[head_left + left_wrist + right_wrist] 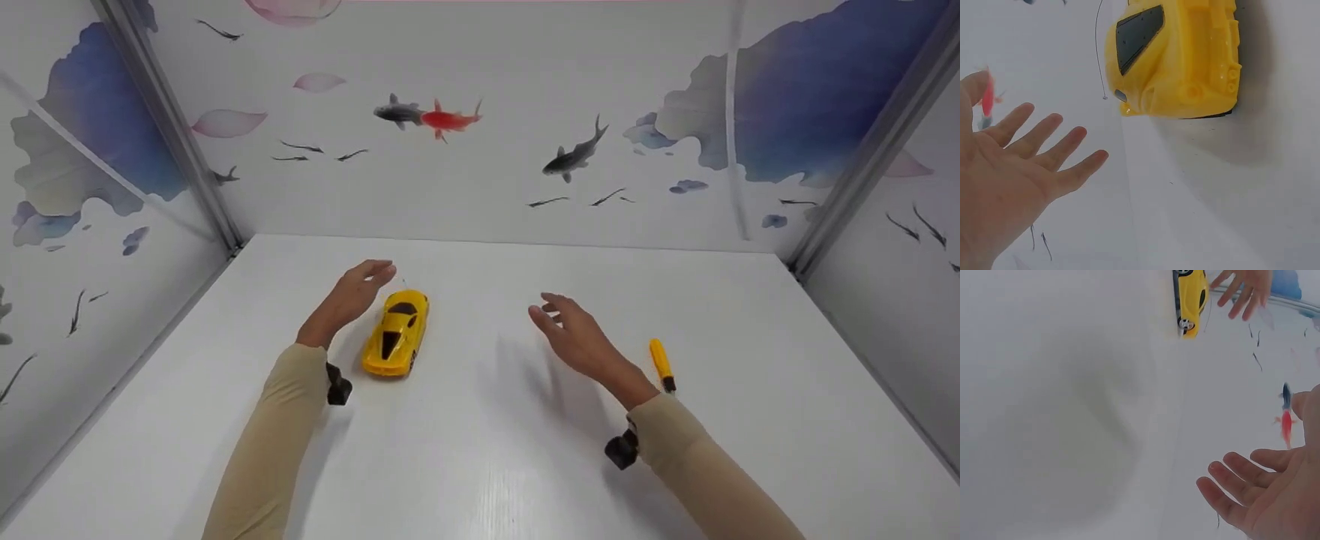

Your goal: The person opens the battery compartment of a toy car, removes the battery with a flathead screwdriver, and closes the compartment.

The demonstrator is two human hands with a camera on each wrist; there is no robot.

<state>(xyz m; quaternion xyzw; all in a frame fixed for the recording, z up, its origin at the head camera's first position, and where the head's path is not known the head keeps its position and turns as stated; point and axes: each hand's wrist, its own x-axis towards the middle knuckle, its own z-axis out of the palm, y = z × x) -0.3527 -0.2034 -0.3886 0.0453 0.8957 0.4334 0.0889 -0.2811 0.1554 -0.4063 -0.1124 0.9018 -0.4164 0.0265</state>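
A yellow toy car with dark windows stands on the white table, left of the middle in the head view. Beside its far left end hovers my left hand, fingers relaxed, holding nothing. In the left wrist view that hand has its fingers spread, apart from the car, whose thin wire antenna shows. My right hand is raised over the table to the right of the car, its fingers loosely bent around nothing. The right wrist view shows this hand's palm, with the car farther off.
A screwdriver with a yellow handle lies on the table just right of my right forearm. White panels printed with fish and leaves enclose the table at the back and both sides. Metal posts stand at the back corners.
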